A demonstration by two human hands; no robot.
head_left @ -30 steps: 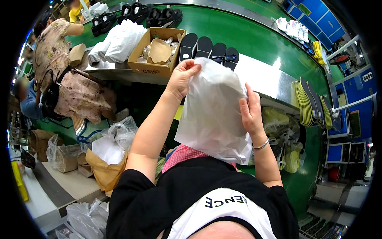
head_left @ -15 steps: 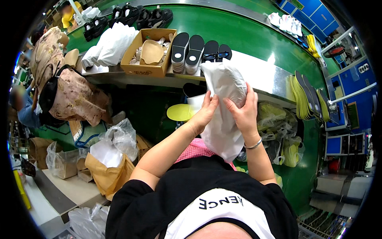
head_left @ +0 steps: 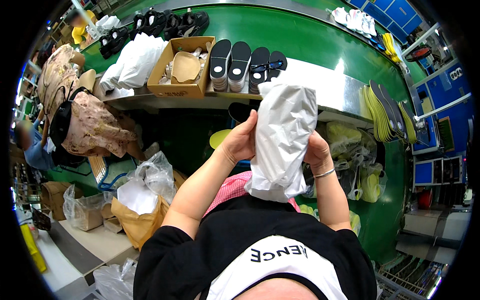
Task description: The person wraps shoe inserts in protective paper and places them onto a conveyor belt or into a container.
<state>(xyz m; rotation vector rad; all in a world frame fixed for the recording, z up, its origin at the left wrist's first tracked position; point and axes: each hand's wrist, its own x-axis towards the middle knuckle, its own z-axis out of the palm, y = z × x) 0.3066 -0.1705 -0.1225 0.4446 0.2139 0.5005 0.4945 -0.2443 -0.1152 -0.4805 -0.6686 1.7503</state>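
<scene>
A long bundle wrapped in crinkled white paper (head_left: 282, 145) is held upright in front of my chest, between my two hands. My left hand (head_left: 242, 140) grips its left side, with the thumb pointing up along the edge. On the opposite side, my right hand (head_left: 318, 152) holds it, fingers partly hidden behind the wrapping. What lies inside the paper cannot be seen. Just beyond the bundle, stacks of black insoles (head_left: 240, 57) stand on the bench, with a pair of glasses (head_left: 270, 65) lying across two of them.
An open cardboard box (head_left: 180, 91) and white wrapped bundles (head_left: 135, 60) sit left of the insoles. Black shoes (head_left: 186, 22) stand farther back. Yellow-edged insoles (head_left: 380, 112) lean at the right, above bagged yellow-green pieces (head_left: 350, 150). A brown paper bag (head_left: 140, 227) and a person in floral clothing (head_left: 95, 122) are left.
The bundle has come nearer and straightened, its loose paper now folded close around it. My hands have moved down and apart to its two sides.
</scene>
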